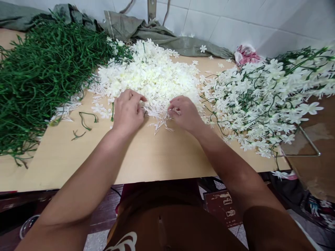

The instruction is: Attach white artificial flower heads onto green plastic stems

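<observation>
My left hand is closed at the near edge of a heap of white artificial flowers. A dark tip of a green plastic stem shows at its thumb; the rest is hidden by the fingers. To the right, my right hand pinches a small white stamen piece between thumb and fingers. Loose white stamen pieces lie on the tabletop between my hands. Both hands stay low, close to the board, a short gap apart.
A large pile of green stems covers the left side. Assembled flower sprays are heaped at the right, over a wire frame. Grey-green cloth runs along the tiled wall. A few stem pieces lie on the wooden board.
</observation>
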Motion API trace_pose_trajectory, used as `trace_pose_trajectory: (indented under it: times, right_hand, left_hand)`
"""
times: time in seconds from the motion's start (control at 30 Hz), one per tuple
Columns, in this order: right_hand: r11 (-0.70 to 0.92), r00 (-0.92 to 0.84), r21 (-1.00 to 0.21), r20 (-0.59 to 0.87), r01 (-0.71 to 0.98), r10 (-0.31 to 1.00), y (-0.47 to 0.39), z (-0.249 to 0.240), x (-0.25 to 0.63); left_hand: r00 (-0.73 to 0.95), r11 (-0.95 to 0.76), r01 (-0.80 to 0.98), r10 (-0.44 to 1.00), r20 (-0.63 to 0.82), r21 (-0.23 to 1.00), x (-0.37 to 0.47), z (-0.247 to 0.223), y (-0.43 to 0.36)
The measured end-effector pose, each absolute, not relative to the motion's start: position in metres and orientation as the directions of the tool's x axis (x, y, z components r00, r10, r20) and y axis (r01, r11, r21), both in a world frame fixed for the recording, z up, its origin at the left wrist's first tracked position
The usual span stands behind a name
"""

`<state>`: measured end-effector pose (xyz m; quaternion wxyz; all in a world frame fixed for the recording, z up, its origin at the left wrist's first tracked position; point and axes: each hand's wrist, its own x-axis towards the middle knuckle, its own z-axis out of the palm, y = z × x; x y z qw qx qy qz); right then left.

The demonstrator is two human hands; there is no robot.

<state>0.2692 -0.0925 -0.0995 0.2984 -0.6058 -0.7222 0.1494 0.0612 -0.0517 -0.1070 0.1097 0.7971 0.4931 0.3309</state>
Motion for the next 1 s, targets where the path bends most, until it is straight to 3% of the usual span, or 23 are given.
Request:
trace_pose_trajectory:
  times: [0.1, 0.17, 0.23, 0.3, 0.4, 0.47, 0.53, 0.63, 0.77, 1.0]
  right_hand:
    - [0.215, -0.135, -0.357, 0.235, 0.909, 0.963, -0.083, -0.104, 0.255]
    - [0.211, -0.113, -0.335, 0.289, 0.918, 0.951, -0.083, -0.102, 0.255]
    - [0.215, -0.054, -0.430, 0.357, 0.877, 0.933, -0.086, -0.097, 0.261]
    - [0.199, 0.031, -0.618, 0.342, 0.760, 0.939, -0.092, -0.091, 0.269]
    - [0.118, 0.025, -0.882, 0.145, 0.456, 0.989, -0.102, -0.085, 0.277]
    - [0.067, -0.092, -0.956, 0.042, 0.286, 0.995, -0.107, -0.084, 0.277]
    - [0.028, -0.174, -0.980, -0.006, 0.196, 0.985, -0.109, -0.086, 0.273]
    - [-0.040, -0.157, -0.988, -0.064, 0.149, 0.986, -0.109, -0.091, 0.268]
    - [-0.118, -0.127, -0.987, -0.131, 0.106, 0.983, -0.107, -0.097, 0.265]
    - [-0.052, 0.093, -0.990, -0.040, 0.127, 0.995, -0.108, -0.097, 0.275]
  left_hand:
    - [0.256, -0.468, 0.724, 0.864, 0.433, 0.506, 0.059, -0.107, -0.052]
    - [0.258, -0.470, 0.692, 0.870, 0.421, 0.548, 0.059, -0.105, -0.053]
    - [0.266, -0.471, 0.655, 0.875, 0.403, 0.590, 0.062, -0.103, -0.056]
    - [0.298, -0.482, 0.619, 0.875, 0.382, 0.620, 0.066, -0.101, -0.060]
    - [0.381, -0.509, 0.521, 0.857, 0.347, 0.685, 0.076, -0.104, -0.066]
    - [0.436, -0.509, 0.414, 0.839, 0.326, 0.755, 0.083, -0.109, -0.069]
    - [0.463, -0.464, 0.312, 0.836, 0.294, 0.829, 0.088, -0.114, -0.072]
    - [0.441, -0.321, 0.232, 0.876, 0.195, 0.918, 0.093, -0.116, -0.075]
    - [0.400, -0.253, 0.203, 0.903, 0.156, 0.946, 0.095, -0.110, -0.078]
    - [0.272, -0.158, 0.154, 0.956, 0.112, 0.975, 0.093, -0.114, -0.073]
